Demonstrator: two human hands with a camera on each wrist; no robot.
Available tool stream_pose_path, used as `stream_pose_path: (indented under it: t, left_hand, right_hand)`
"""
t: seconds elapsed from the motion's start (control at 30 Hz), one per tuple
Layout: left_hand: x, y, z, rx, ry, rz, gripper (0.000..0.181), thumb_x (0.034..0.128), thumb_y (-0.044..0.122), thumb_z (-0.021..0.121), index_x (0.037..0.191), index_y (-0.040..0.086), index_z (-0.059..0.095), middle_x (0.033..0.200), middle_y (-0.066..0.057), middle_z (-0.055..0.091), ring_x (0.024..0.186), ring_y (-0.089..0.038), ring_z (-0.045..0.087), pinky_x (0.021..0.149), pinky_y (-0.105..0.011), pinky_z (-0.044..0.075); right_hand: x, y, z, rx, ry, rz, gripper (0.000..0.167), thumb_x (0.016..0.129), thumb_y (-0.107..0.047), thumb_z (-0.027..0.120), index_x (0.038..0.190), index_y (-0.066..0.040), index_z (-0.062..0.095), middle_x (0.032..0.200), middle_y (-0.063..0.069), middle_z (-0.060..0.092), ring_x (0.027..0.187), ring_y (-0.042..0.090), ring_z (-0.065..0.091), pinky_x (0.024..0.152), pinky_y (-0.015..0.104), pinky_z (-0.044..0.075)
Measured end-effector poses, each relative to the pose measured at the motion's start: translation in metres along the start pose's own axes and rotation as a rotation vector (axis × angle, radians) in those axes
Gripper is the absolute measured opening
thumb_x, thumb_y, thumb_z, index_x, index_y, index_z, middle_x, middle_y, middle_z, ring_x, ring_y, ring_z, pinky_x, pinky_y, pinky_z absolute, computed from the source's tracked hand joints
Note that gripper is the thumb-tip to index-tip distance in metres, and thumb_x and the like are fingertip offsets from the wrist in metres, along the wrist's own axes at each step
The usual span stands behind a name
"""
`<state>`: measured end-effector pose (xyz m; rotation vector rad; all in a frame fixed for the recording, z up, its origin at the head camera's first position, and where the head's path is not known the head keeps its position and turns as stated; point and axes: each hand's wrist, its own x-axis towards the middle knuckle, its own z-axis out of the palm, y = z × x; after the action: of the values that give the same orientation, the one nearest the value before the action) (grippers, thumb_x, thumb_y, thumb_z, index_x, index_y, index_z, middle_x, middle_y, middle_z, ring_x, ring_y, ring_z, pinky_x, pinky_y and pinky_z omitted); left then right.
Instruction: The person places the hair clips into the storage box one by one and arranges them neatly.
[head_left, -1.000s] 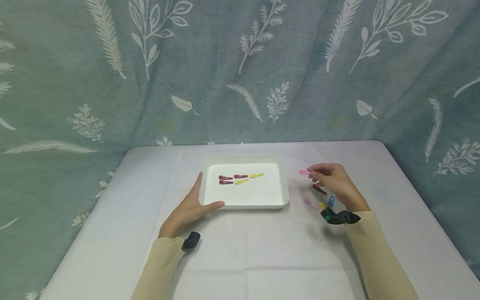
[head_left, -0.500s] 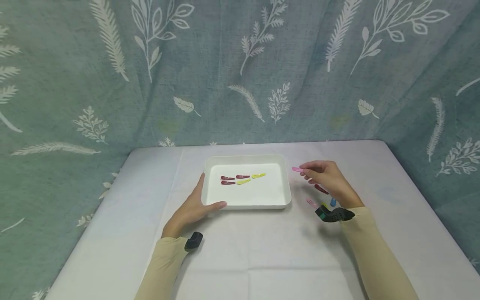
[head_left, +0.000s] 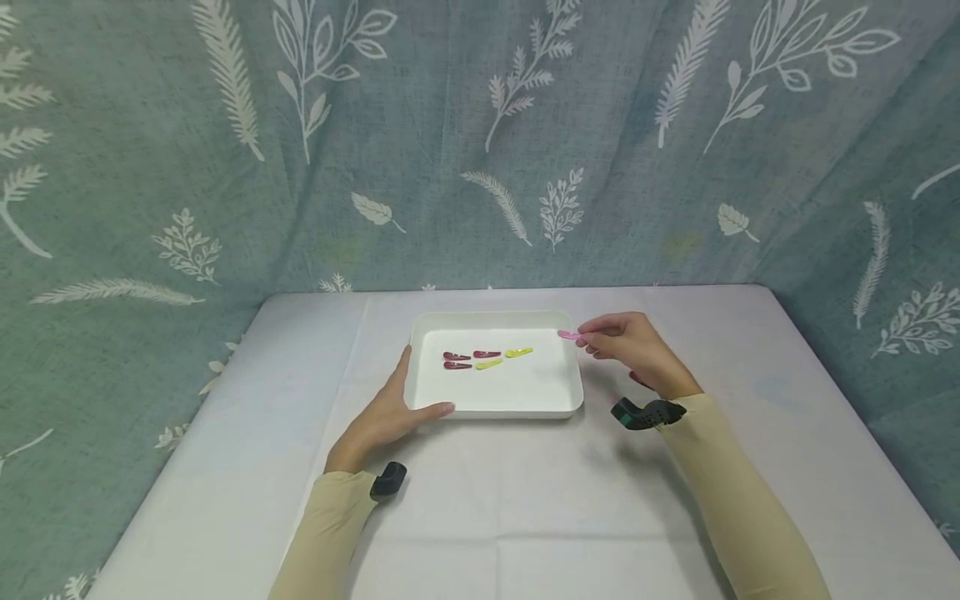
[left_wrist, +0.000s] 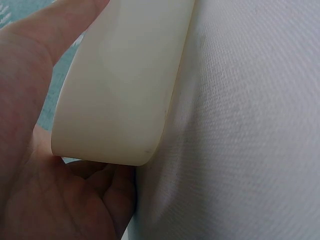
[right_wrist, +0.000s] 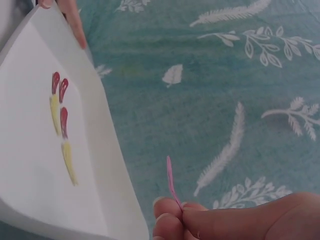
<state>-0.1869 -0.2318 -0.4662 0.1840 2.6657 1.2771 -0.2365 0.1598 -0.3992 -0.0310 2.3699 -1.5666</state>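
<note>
A white tray (head_left: 517, 392) lies on the cloth-covered table. Left hand (head_left: 382, 417) holds its front left corner, thumb at the front rim and fingers along the side wall; the left wrist view shows the palm close to the tray wall (left_wrist: 115, 100). Between thumb and fingertips of the right hand (head_left: 630, 346) a pink snap hair clip (head_left: 568, 335) is pinched, above the tray's right rim. Inside the tray lie dark red hair clips (head_left: 457, 366) and two yellow hair clips (head_left: 519, 352), in two short rows. The right wrist view shows the pink clip (right_wrist: 171, 177) edge-on.
Part of another dark red clip (head_left: 640, 381) shows on the table beneath the right hand; other clips there are hidden by the hand and wrist. White cloth (head_left: 465, 500) covers the table. A blue-green leaf-patterned curtain (head_left: 435, 150) hangs behind.
The right hand has carried the pink hair clip left, from over the table to the tray's right rim. Its wrist now covers the loose blue, pink and yellow clips. Left hand stays at the tray.
</note>
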Motion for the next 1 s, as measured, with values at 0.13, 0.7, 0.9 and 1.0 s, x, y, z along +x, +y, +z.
stream_pose_path:
  t: [0.13, 0.7, 0.9, 1.0]
  left_hand:
    - [-0.001, 0.000, 0.000, 0.000, 0.000, -0.006, 0.133, 0.0797, 0.057, 0.084, 0.167, 0.025, -0.011, 0.176, -0.007, 0.009, 0.161, -0.036, 0.017, 0.125, -0.066, 0.022]
    - [-0.001, -0.001, -0.001, 0.035, -0.010, -0.059, 0.134, 0.0802, 0.062, 0.082, 0.166, 0.021, -0.013, 0.177, -0.009, 0.003, 0.162, -0.037, 0.011, 0.127, -0.064, 0.019]
    - [0.000, -0.002, -0.001, 0.037, -0.012, -0.060, 0.136, 0.0792, 0.063, 0.082, 0.166, 0.021, -0.013, 0.176, -0.010, 0.003, 0.162, -0.038, 0.012, 0.127, -0.064, 0.020]
    - [0.000, -0.002, 0.000, 0.034, -0.010, -0.061, 0.137, 0.0781, 0.064, 0.082, 0.167, 0.021, -0.013, 0.177, -0.010, 0.003, 0.162, -0.037, 0.012, 0.127, -0.063, 0.020]
  right_hand:
    - [0.007, -0.005, 0.005, 0.042, -0.026, -0.037, 0.029, 0.103, -0.015, 0.064, 0.127, 0.001, 0.068, 0.122, 0.019, 0.075, 0.112, 0.029, 0.071, 0.102, 0.041, 0.058]
    - [0.041, -0.023, 0.030, 0.033, -0.116, -0.027, 0.026, 0.099, -0.004, 0.067, 0.123, 0.007, 0.070, 0.112, 0.019, 0.078, 0.100, 0.026, 0.076, 0.084, 0.027, 0.062]
    - [0.051, -0.022, 0.040, 0.015, -0.120, 0.012, 0.023, 0.098, -0.003, 0.068, 0.119, 0.004, 0.073, 0.107, 0.016, 0.079, 0.099, 0.026, 0.076, 0.094, 0.040, 0.062]
    - [0.056, -0.020, 0.044, 0.014, -0.130, 0.019, 0.022, 0.097, -0.002, 0.068, 0.118, 0.005, 0.073, 0.105, 0.015, 0.079, 0.090, 0.018, 0.076, 0.094, 0.041, 0.062]
